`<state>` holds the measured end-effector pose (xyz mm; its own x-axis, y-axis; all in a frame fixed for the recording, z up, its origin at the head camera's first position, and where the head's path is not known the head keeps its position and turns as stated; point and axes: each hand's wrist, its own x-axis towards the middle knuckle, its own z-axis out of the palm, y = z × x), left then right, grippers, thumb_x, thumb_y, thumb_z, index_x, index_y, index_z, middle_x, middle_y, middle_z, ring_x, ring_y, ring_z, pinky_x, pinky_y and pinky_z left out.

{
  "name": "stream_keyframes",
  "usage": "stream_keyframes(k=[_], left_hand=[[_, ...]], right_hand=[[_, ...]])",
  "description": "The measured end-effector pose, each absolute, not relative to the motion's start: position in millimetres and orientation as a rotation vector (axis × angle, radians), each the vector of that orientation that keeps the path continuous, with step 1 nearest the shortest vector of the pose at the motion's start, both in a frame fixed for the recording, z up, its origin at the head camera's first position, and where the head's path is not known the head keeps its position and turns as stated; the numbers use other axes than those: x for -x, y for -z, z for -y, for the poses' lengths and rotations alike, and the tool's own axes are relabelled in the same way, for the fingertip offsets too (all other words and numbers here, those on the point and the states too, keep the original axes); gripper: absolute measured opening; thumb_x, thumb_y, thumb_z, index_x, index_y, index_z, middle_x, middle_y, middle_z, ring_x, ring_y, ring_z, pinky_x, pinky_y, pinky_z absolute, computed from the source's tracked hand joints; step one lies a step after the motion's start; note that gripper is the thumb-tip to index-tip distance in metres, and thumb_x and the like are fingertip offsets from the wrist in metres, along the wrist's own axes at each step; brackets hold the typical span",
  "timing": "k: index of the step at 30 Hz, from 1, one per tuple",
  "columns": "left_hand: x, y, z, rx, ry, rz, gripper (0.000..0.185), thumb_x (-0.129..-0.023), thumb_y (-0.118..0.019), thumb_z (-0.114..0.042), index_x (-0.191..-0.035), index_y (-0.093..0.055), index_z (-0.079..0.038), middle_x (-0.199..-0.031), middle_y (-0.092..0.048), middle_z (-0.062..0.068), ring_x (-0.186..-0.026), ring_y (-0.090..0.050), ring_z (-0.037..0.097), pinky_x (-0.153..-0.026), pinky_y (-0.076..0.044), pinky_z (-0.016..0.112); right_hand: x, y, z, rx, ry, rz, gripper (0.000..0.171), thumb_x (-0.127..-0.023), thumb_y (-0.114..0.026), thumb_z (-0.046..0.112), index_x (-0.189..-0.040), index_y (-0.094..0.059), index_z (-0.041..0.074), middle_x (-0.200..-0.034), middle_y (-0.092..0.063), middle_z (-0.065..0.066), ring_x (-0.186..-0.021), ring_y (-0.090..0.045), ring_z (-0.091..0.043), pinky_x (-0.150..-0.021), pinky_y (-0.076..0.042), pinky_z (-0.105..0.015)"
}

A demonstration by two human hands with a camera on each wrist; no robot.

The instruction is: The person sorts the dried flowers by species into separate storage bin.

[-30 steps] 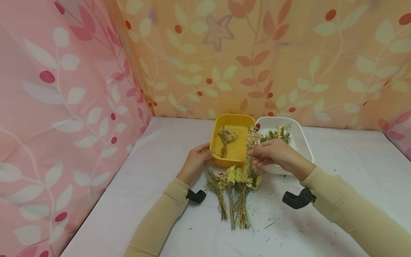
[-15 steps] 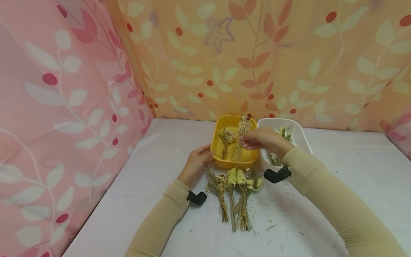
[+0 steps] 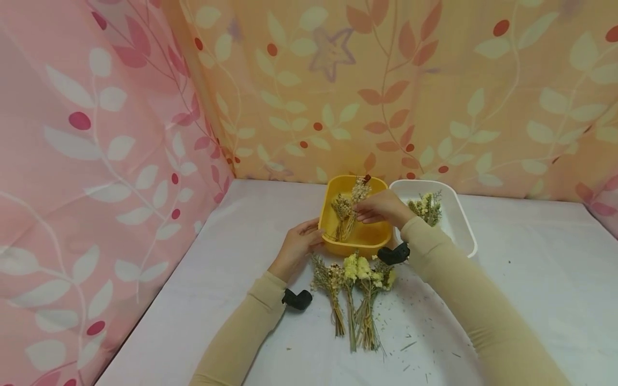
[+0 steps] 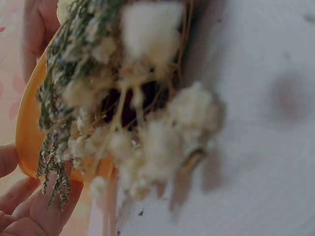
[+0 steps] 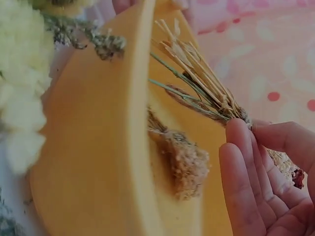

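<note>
Yellow showed first: the tub (image 3: 358, 250), seen from the head, with the right hand (image 3: 380, 207) reaching inside. That hand had just carried a dried bunch (image 3: 360, 190) from the tub's right edge inward, right beside another bunch (image 3: 340, 207), so the placing looked nearly finished, the letting go not yet done. At the near left corner the left hand (image 3: 296, 244) rested, fingers fairly straight, touching the wall. The left wrist view gave mostly loose bunches (image 4: 147, 142), blurred, before those fingers. From the right wrist, thumb and fingertips pinched the bunch: stiff straw-pale stems (image 5: 199, 73), some green, a dark red bloom (image 5: 298, 178) beyond.
</note>
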<state>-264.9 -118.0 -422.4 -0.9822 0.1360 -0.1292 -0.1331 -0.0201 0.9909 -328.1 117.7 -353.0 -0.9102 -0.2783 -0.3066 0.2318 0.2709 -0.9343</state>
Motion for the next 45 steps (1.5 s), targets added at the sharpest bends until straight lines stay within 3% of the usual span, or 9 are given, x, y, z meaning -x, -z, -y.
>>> stream_keyframes(k=[5, 10, 15, 23, 35, 41, 45], left_hand=[[264.9, 422.3, 115.8, -0.011, -2.116, -2.057, 0.049, -0.099, -0.061, -0.014, -0.146, -0.050, -0.007, -0.142, -0.057, 0.020, -0.112, -0.069, 0.024, -0.096, -0.060, 0.037], [264.9, 421.1, 114.7, 0.001, -2.128, -2.043, 0.049, -0.099, -0.062, -0.013, -0.146, -0.050, -0.007, -0.142, -0.057, 0.019, -0.112, -0.069, 0.025, -0.096, -0.060, 0.036], [264.5, 421.5, 115.3, -0.002, -2.128, -2.052, 0.049, -0.099, -0.063, -0.014, -0.145, -0.051, -0.007, -0.141, -0.057, 0.021, -0.111, -0.069, 0.026, -0.094, -0.060, 0.036], [264.9, 422.7, 116.5, 0.002, -2.113, -2.062, 0.049, -0.099, -0.063, -0.015, -0.146, -0.050, -0.009, -0.142, -0.057, 0.019, -0.116, -0.067, 0.028, -0.097, -0.059, 0.038], [265.0, 422.5, 116.7, -0.002, -2.118, -2.065, 0.048, -0.099, -0.062, -0.014, -0.146, -0.051, -0.007, -0.141, -0.058, 0.019, -0.112, -0.069, 0.025, -0.093, -0.061, 0.034], [265.0, 421.6, 117.1, 0.018, -2.117, -2.068, 0.047, -0.099, -0.063, -0.014, -0.144, -0.053, -0.008, -0.140, -0.059, 0.019, -0.107, -0.071, 0.022, -0.092, -0.061, 0.033], [264.7, 421.2, 116.8, 0.016, -2.117, -2.069, 0.047, -0.099, -0.063, -0.014, -0.144, -0.053, -0.008, -0.140, -0.059, 0.019, -0.111, -0.070, 0.026, -0.092, -0.061, 0.034]], right_hand=[[334.2, 363.7, -111.1, 0.002, 1.612, -2.198, 0.030, -0.093, -0.070, 0.016, -0.111, -0.071, -0.008, -0.069, -0.074, -0.003, -0.066, -0.074, -0.014, -0.077, -0.065, -0.035], [336.0, 368.1, -105.7, -0.044, 1.607, -2.202, 0.032, -0.093, -0.070, 0.012, -0.114, -0.069, -0.011, -0.067, -0.074, -0.004, -0.060, -0.072, -0.013, -0.070, -0.065, -0.031], [335.6, 373.4, -98.2, -0.090, 1.628, -2.217, 0.028, -0.090, -0.069, 0.006, -0.109, -0.069, -0.016, -0.061, -0.072, -0.006, -0.054, -0.070, -0.013, -0.061, -0.064, -0.030], [338.9, 383.0, -92.0, -0.138, 1.609, -2.267, 0.023, -0.091, -0.068, 0.003, -0.105, -0.070, -0.015, -0.061, -0.071, -0.007, -0.053, -0.069, -0.014, -0.058, -0.064, -0.029], [330.8, 375.5, -94.0, 0.003, 1.516, -2.369, 0.025, -0.091, -0.069, 0.006, -0.103, -0.071, -0.016, -0.066, -0.073, -0.011, -0.057, -0.071, -0.017, -0.067, -0.065, -0.036], [317.4, 357.8, -102.5, 0.143, 1.529, -2.394, 0.031, -0.094, -0.066, 0.012, -0.111, -0.069, -0.014, -0.083, -0.077, -0.018, -0.070, -0.075, -0.020, -0.081, -0.064, -0.043], [304.3, 349.3, -111.8, 0.150, 1.570, -2.364, 0.034, -0.095, -0.067, 0.015, -0.115, -0.068, -0.013, -0.085, -0.077, -0.015, -0.073, -0.076, -0.019, -0.078, -0.065, -0.038]])
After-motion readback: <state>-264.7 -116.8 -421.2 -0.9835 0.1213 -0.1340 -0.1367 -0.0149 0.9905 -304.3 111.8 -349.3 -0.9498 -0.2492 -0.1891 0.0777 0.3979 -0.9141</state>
